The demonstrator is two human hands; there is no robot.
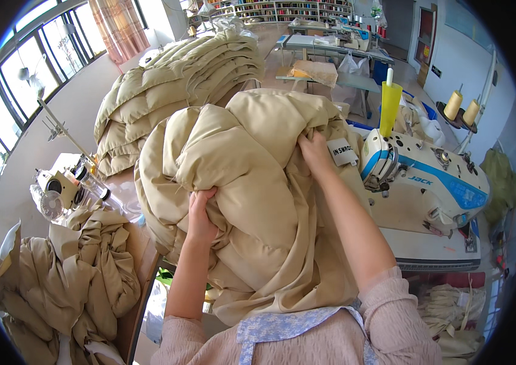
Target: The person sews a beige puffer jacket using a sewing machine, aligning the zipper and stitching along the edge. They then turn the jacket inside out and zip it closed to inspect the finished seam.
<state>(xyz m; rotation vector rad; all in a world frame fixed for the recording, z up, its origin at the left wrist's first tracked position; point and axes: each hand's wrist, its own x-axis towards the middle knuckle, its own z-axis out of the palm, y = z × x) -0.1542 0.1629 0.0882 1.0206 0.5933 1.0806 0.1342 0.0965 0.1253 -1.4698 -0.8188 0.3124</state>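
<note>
A bulky beige padded jacket (239,158) lies bunched up in front of me, spilling over the table edge toward my lap. My left hand (202,216) is closed on a fold at its near left part, the fingertips sunk in the cloth. Farther up and to the right, my right hand (315,152) grips the jacket near its top edge, its fingers partly hidden by fabric. Just right of that hand a white label (342,152) with dark print shows against the cloth. A white and blue sewing machine (425,170) stands close by on the right.
A tall stack of quilted beige pieces (173,79) rises behind the jacket. Loose beige cloth (69,280) heaps at the lower left, near a small fan (51,205). A yellow holder (390,109) tops the machine; thread cones (453,104) stand behind it.
</note>
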